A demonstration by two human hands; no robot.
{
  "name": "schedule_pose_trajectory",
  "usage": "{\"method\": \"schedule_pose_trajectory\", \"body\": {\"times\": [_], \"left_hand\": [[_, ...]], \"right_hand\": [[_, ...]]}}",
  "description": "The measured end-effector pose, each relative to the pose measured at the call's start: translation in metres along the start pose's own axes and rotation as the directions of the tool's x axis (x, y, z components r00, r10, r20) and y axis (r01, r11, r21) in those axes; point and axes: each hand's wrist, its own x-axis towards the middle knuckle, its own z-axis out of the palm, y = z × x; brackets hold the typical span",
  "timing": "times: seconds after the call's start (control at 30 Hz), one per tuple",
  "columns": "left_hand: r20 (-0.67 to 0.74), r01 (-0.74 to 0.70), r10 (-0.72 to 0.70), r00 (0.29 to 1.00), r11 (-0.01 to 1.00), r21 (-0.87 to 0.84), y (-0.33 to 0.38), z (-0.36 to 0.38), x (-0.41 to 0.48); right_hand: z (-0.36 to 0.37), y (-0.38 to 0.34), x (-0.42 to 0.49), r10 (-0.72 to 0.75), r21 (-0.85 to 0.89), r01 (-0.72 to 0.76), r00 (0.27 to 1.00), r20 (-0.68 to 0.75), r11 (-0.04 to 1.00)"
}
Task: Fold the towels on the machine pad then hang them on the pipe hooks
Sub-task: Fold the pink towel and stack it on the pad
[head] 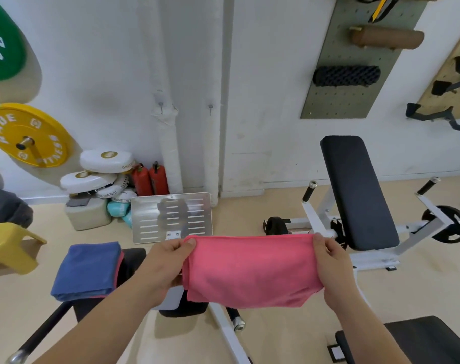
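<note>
Low in the centre of the frame, the pink towel point(249, 269) hangs in the air as a folded, doubled rectangle, stretched flat between two hands. The left hand point(168, 261) pinches its upper left corner with thumb over curled fingers. The right hand point(331, 261) grips the upper right corner the same way. Its bottom edge is uneven, sagging lower towards the right.

Just left of it, a blue towel point(88, 269) lies folded on the black machine pad point(133, 261), with a pink edge showing along its right side.

Further up, in the middle of the frame, two small hooks point(160, 105) sit on the white pipes point(168, 143) against the wall, well apart from the hands and beyond a slotted metal plate point(171, 216).

The fold looks finished or close to it, so hanging is probably near. The likely trouble is the layers: only the top corners are held, so freeing one hand could let the towel swing open and lose its fold. The hooks are small, and catching only one layer could leave the rest drooping or slipping to the floor.
</note>
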Motion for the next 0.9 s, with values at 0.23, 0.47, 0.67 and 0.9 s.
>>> {"method": "schedule_pose_trajectory", "body": {"times": [0.23,0.47,0.67,0.9], "left_hand": [[-0.104,-0.124,0.133,0.986,0.989,0.081,-0.009,0.028,-0.02],[0.116,-0.471,0.463,0.879,0.805,0.359,-0.03,0.069,-0.07],[0.056,-0.417,0.42,0.906,0.863,0.286,-0.025,0.061,-0.076],[0.169,-0.479,0.449,0.878,0.818,0.319,-0.033,0.061,-0.076]], "right_hand": [[0.038,-0.011,-0.047,-0.026,0.073,0.017,0.991,0.132,0.997],[0.077,-0.027,-0.119,-0.14,0.11,0.114,0.953,0.269,0.987],[0.078,-0.024,-0.124,-0.163,0.026,0.162,0.941,0.298,0.986],[0.078,-0.022,-0.131,-0.225,-0.04,0.257,0.903,0.366,0.966]]}}
